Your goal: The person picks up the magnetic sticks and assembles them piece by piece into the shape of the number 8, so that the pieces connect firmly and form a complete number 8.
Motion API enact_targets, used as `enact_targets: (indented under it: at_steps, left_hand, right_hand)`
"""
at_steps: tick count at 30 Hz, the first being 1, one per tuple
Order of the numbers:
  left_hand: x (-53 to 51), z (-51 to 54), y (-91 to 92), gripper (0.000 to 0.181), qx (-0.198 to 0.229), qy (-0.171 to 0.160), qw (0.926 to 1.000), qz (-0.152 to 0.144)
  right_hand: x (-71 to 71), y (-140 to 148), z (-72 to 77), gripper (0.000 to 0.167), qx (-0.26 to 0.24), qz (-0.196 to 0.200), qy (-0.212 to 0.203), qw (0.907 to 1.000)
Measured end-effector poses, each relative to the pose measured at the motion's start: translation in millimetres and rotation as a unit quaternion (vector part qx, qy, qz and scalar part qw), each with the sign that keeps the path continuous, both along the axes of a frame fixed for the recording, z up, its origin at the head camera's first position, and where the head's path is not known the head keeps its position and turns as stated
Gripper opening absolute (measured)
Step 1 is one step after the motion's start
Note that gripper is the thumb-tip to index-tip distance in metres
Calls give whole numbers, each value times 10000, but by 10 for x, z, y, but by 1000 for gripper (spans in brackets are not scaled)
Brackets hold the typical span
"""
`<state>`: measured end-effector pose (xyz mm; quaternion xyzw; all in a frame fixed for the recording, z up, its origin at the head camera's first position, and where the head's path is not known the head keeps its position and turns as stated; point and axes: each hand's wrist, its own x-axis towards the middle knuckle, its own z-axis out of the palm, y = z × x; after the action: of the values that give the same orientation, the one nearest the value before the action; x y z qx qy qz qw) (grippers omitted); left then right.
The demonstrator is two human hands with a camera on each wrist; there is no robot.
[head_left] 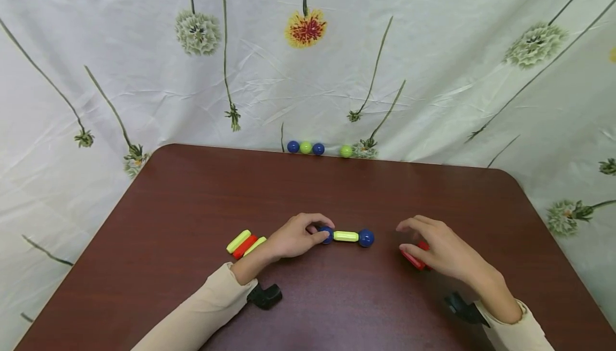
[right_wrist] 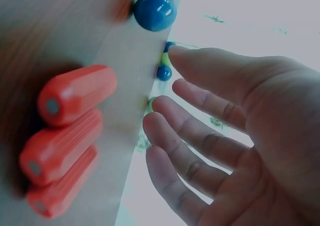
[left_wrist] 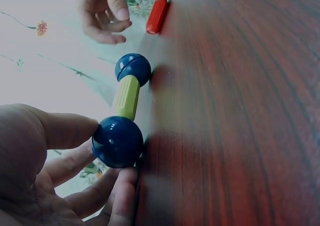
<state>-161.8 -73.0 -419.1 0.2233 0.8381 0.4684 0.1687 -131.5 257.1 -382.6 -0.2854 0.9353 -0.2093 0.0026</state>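
Observation:
My left hand [head_left: 294, 236] pinches a dark blue ball [left_wrist: 118, 143] between thumb and fingers. A ribbed yellow-green magnetic rod [head_left: 346, 236] joins that ball to a second blue ball [head_left: 366, 238], and the joined piece lies along the table. To the right, my right hand [head_left: 449, 252] hovers with relaxed, spread fingers and holds nothing. Three red magnetic rods [right_wrist: 61, 142], with grey round tips, lie side by side on the table close to it. In the head view that hand partly covers them.
Left of my left hand lie a red rod [head_left: 245, 246] and two yellow-green rods [head_left: 238, 241]. Along the table's far edge sit two blue balls [head_left: 318, 149] and two green balls [head_left: 346, 151]. A flowered cloth [head_left: 433, 73] hangs behind the brown table [head_left: 202, 196].

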Motion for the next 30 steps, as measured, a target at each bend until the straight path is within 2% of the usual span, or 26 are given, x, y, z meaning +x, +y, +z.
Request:
enact_targets:
  at_steps: [6, 11, 18, 26, 30]
  left_hand:
    - [-9, -15, -2, 21, 13, -49, 10000, -30]
    - [-13, -16, 2, 21, 3, -46, 10000, -35]
    - [-13, -3, -6, 20, 8, -46, 10000, 10]
    - [-3, -11, -8, 21, 31, -38, 10000, 19]
    - [-2, -15, -7, 21, 53, -24, 10000, 33]
  right_hand:
    - [86, 170, -19, 31, -376, 124, 36, 9992]
    - [95, 322, -14, 33, -571, 201, 137, 9981]
    - [23, 508, -84, 33, -528, 299, -69, 9981]
    - [-29, 577, -170, 35, -430, 309, -264, 9982]
    - [-43, 577, -165, 32, -423, 292, -573, 9970]
